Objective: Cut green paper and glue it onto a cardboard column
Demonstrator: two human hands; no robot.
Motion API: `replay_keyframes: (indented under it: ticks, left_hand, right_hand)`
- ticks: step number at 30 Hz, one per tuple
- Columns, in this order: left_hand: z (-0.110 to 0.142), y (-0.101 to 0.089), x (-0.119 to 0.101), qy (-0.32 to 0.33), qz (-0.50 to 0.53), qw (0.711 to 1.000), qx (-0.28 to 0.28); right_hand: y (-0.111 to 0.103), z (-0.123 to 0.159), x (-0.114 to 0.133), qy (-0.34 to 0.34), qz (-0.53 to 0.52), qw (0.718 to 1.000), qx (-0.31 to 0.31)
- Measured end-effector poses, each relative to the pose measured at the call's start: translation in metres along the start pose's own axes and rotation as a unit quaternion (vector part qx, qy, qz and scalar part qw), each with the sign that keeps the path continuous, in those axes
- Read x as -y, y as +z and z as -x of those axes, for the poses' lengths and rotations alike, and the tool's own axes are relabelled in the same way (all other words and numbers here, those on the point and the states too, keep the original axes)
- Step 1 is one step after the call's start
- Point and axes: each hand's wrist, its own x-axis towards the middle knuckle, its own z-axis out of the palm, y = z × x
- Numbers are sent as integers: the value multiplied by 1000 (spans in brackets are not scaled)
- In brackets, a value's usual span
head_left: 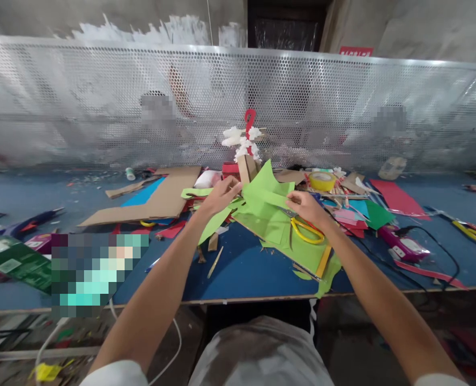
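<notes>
Right hand [307, 207] partly hides green paper [267, 185]; red sign [356, 51] unreadable

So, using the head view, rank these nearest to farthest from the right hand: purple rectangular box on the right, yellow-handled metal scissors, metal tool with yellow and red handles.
From the right hand:
1. Yellow-handled metal scissors: just below it.
2. Purple rectangular box: to its right.
3. Metal tool with yellow and red handles: at the far right.
</notes>
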Motion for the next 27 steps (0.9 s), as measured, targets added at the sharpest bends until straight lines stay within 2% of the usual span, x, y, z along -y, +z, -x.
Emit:
replay_keyframes:
  ticks: [2, 3, 5, 8, 10, 13, 16, 18, 20, 22, 24, 27]
  left_hand:
    - [0, 15, -2, -4, -13, 1000, 2]
    - [0, 22, -3, -8, -29, 999, 17]
    - [0, 36, -6, -40, -94, 995, 12]
    - [-1, 44, -11, -66, -186, 980, -6]
    - [-1, 42, -12, -62, -210, 975, -21]
    - [-2, 32, -10, -51, -194, 979, -32]
    - [-4, 28, -3, -51, -132, 990, -27]
    - [-4, 30, 1, -56, -85, 995, -18]
    - [-4, 33, 3, -61, -54, 997, -10]
    - [-4, 36, 5, -67, -41, 997, -3]
    - [-3, 36, 4, -67, -37, 997, 2]
    - [-2, 34, 1, -53, -49, 997, -10]
  right_hand:
    - [0, 0, -3, -30, 43, 998, 20]
    - [1, 0, -3, -37, 64, 996, 51]
    - [3, 1, -2, -39, 113, 986, 119]
    - [2, 2, -1, -39, 186, 968, 161]
    - [0, 2, -1, -41, 205, 964, 163]
    - [-5, 2, -3, -23, 195, 967, 160]
    - [-5, 1, -5, -12, 188, 976, 110]
    - [-1, 0, -5, -46, 202, 975, 78]
    - [5, 0, -4, -82, 219, 968, 93]
    - [11, -1, -3, -90, 248, 955, 134]
    - [16, -2, -1, -71, 298, 940, 153]
    - [17, -2, 4, -17, 356, 923, 145]
